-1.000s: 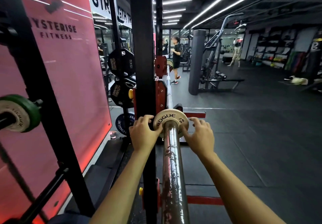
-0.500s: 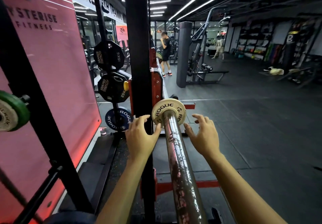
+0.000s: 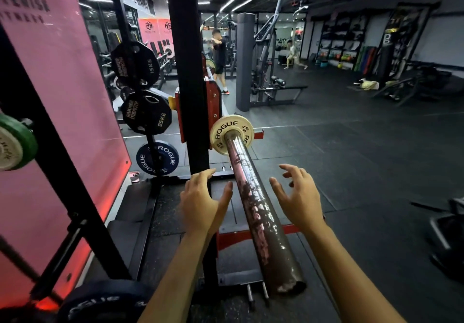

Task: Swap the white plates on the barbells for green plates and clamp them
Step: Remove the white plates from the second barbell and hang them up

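Chrome barbell sleeve point(image 3: 253, 207) runs away from me in the head view, with the white Rogue plate point(image 3: 231, 135) seated at its far end against the rack upright point(image 3: 187, 71). My left hand point(image 3: 200, 203) and right hand point(image 3: 298, 197) hover open on either side of the sleeve, gripping nothing, short of the plate. A green-rimmed plate point(image 3: 16, 144) hangs at far left. Risks, as I judge them: no clamp is visible, so the plate could slide freely, and a one-sided pull could cock it and bind it on the sleeve.
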